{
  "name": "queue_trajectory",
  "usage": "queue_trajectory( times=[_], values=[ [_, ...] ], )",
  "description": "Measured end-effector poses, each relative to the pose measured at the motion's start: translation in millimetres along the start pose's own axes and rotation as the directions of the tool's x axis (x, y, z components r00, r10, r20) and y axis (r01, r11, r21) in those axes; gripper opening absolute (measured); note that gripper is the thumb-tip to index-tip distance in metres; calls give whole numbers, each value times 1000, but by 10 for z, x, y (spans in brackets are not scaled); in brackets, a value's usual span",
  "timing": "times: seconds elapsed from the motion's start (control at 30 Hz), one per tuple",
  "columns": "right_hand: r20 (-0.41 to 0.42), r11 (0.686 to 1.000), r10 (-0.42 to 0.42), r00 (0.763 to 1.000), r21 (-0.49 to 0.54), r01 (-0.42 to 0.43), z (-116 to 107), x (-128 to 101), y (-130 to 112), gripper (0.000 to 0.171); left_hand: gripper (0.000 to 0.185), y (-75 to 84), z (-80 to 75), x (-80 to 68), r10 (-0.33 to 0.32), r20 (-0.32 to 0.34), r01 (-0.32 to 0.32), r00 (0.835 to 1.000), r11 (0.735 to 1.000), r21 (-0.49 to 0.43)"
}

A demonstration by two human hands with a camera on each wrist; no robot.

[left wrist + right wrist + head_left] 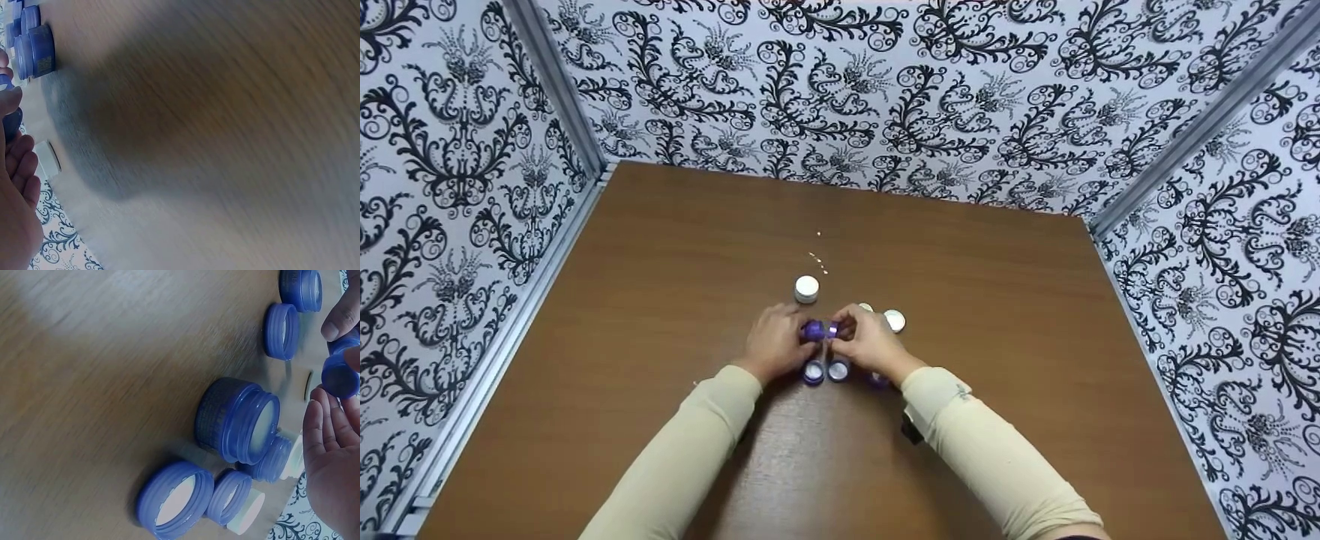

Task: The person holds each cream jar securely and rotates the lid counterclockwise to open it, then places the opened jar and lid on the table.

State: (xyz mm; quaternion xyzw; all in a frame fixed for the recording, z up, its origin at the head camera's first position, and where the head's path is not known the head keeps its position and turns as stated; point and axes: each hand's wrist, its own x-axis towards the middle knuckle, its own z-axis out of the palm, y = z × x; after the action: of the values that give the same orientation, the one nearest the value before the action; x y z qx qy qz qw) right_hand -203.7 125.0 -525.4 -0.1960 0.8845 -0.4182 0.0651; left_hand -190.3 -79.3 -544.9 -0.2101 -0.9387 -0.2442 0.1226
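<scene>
Black-and-white scrolled wallpaper closes in three sides of your brown wooden table (675, 247), and your work sits near the middle of it, a little toward the near edge. Your left hand (775, 343) and right hand (868, 342) meet there over a small purple jar (813, 331), each with fingers curled onto it, so both grips are closed on that one jar; from the right wrist view the purple piece (341, 374) sits pinched between your fingertips (340, 323), raised off the table. Just below your hands, toward the near edge, two open purple jars (814, 371) stand side by side, touching or nearly so, showing pale contents. A white lid (807, 288) lies just beyond your left hand toward the far edge, and another white lid (895, 320) lies just beside your right hand. In the right wrist view a larger open purple jar (239, 421) lies among loose purple rings and white caps. Tiny pale crumbs (819, 261) dot the table beyond the far lid. The left wrist view is blurred.
</scene>
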Motion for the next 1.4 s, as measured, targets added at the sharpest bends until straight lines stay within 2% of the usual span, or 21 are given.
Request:
queue_trajectory(
  times=[0.23,0.73,1.0,1.4],
  values=[
    [3,998,33,999,-47,-33,-6,21,12,29,36,-7,-19,-14,-11,0,11,1000,1000,10],
    [5,987,17,1000,-162,-16,34,56,33,28,39,-23,-23,-32,-32,34,32,999,999,9],
    [40,958,-50,998,-280,59,86,93,-43,32,39,-42,-25,-37,-47,32,47,998,999,0],
    [35,957,-64,997,-280,72,80,113,3,32,34,-66,-38,-50,-54,26,53,998,998,27]
  ],
)
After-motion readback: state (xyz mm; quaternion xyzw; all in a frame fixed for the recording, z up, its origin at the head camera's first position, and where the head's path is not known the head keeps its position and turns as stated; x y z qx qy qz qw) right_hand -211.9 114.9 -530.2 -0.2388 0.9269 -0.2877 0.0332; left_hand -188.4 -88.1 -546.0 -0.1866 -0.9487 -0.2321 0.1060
